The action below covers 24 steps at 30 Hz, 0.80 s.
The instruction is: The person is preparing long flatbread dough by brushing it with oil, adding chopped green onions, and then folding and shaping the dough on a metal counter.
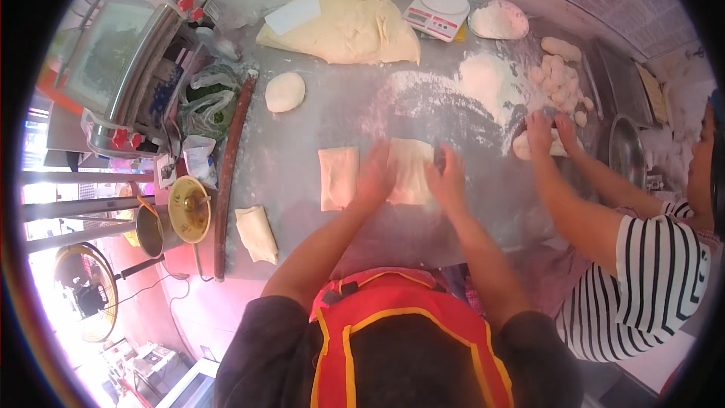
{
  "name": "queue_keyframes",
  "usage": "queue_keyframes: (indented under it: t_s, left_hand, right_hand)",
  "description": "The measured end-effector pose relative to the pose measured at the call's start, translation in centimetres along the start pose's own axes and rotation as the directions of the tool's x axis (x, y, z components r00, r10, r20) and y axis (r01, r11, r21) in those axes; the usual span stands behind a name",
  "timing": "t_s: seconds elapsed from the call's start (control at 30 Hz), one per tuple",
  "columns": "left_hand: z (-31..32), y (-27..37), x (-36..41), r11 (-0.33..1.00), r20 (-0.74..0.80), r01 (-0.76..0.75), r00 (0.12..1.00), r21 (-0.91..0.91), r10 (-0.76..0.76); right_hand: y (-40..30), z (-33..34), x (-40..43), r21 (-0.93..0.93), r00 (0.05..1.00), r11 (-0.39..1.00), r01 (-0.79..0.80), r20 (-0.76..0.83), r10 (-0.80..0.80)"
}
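A folded sheet of dough point(412, 171) lies flat on the metal worktop point(294, 181) between my two hands. My left hand point(376, 175) is at its left edge, slightly blurred, with the fingers close to the dough. At the right edge is my right hand point(448, 175), its thumb near the dough and its fingers apart. Just left of my left hand lies another folded dough piece point(338, 178). A third folded piece point(257, 234) rests near the worktop's front left, and a round dough ball point(285, 92) sits farther back. Whether either hand grips the dough is unclear.
A co-worker's hands point(549, 130) press a dough roll point(527, 146) at the right, near small dough lumps point(558, 82) and loose flour point(490, 82). Behind are a large dough mass point(357, 28), a kitchen scale point(436, 14) and a flour bowl point(498, 20). A long rolling pin point(233, 164) lies left.
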<state>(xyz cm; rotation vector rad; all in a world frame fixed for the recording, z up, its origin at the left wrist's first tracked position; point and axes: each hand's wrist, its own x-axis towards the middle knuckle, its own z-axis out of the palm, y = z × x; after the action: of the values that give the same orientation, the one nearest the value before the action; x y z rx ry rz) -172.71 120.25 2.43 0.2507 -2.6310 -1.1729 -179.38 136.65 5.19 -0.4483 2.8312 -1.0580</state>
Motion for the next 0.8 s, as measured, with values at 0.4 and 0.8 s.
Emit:
queue_keyframes:
  t_s: [0.4,0.8]
  left_hand:
    - [-0.8,2.6,-0.5,0.976,0.039,-0.209,0.978,0.054,0.207]
    - [-1.4,3.4,-2.0,0.976,0.18,-0.204,0.965,0.073,0.188]
  right_hand:
    - [-0.6,-0.8,-1.4,0.017,0.948,0.953,0.303,0.098,-0.304]
    - [-0.3,-1.6,-0.3,-0.185,0.854,0.849,0.495,0.287,-0.435]
